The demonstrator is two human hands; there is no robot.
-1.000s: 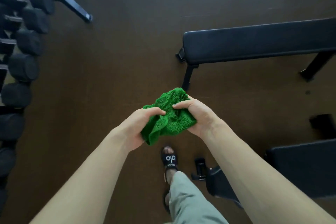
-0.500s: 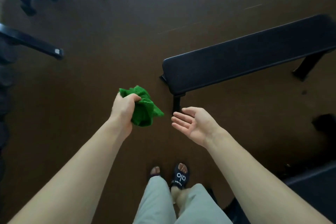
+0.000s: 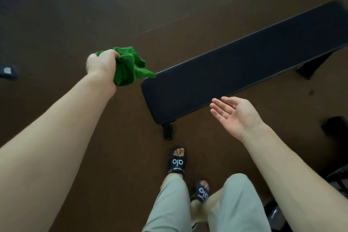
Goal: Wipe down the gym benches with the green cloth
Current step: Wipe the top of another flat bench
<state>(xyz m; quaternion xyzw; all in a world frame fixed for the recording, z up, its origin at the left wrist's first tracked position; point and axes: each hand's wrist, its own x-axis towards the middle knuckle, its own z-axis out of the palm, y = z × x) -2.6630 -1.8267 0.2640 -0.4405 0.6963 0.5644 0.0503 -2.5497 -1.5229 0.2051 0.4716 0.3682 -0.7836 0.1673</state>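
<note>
The left hand (image 3: 102, 67) grips the bunched green cloth (image 3: 130, 67) with curled fingers, held in the air just off the near end of the black gym bench (image 3: 235, 73). The right hand (image 3: 236, 116) hangs palm-up beside the bench's near edge, fingers loosely extended, holding nothing.

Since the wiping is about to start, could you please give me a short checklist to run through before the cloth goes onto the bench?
1. Green cloth gripped in left hand: ok.
2. Cloth spread flat for wiping: not ok, it is bunched.
3. Cloth touching the black bench: not ok, held beside its near end.
4. Bench top free of objects: ok.
5. Right hand free: ok, palm up, empty.
6. Cloth damp: cannot tell.
</note>
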